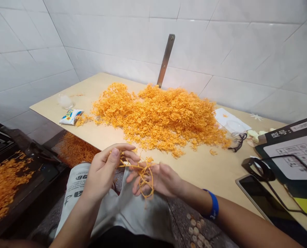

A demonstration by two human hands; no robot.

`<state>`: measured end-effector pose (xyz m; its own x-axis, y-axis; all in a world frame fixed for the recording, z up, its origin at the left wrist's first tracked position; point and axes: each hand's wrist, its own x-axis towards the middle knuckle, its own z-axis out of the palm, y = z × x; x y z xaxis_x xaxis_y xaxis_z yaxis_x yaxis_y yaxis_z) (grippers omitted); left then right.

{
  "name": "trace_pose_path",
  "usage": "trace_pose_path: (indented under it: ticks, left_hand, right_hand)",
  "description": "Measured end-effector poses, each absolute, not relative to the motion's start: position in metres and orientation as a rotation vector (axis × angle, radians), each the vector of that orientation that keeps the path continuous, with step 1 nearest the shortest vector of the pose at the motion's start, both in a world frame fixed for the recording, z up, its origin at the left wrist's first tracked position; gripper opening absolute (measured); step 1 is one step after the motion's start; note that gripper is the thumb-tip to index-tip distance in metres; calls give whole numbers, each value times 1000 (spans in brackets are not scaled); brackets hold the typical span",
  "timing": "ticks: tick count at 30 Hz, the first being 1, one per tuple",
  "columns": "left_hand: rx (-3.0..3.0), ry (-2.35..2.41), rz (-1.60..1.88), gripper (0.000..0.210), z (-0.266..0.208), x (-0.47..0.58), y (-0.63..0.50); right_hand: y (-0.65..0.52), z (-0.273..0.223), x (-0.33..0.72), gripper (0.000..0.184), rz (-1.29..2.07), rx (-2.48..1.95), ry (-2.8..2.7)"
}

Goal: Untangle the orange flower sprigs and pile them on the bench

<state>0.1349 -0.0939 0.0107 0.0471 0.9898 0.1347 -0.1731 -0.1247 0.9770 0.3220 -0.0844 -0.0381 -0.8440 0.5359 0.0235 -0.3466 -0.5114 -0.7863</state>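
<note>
A small tangle of thin orange stringy pieces [146, 177] hangs between my two hands above my lap. My left hand [102, 170] has its thumb and curled fingers on the strands at the left end. My right hand [166, 179], with a blue wristband, is turned partly palm up, its fingers loosely bent around the tangle, with loops dangling below. Just beyond my hands, a large heap of the same orange pieces [163, 117] covers the middle of the tan table [197, 175]. What they are exactly, I cannot make out.
A white packet [71, 116] and a clear plastic item [65, 101] lie at the left. On the right are a phone [259, 193], black cable, dark box [293, 148] and white paper [227, 119]. A metal bar [166, 60] rises behind the heap. More orange pieces [6, 182] fill a dark container.
</note>
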Motion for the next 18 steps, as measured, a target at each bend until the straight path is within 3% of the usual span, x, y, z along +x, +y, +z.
trace_pose_path:
  ticks: [6, 12, 18]
  left_hand:
    - [1240, 903, 976, 44, -11, 133, -107]
    - [2146, 1032, 841, 44, -13, 128, -117]
    - [2260, 875, 818, 49, -26, 135, -123]
  right_hand:
    - [-80, -45, 320, 89, 2559, -349, -939]
    - [-83, -61, 316, 58, 2328, -519, -1031]
    - [-88, -55, 316, 55, 2088, -447, -1544]
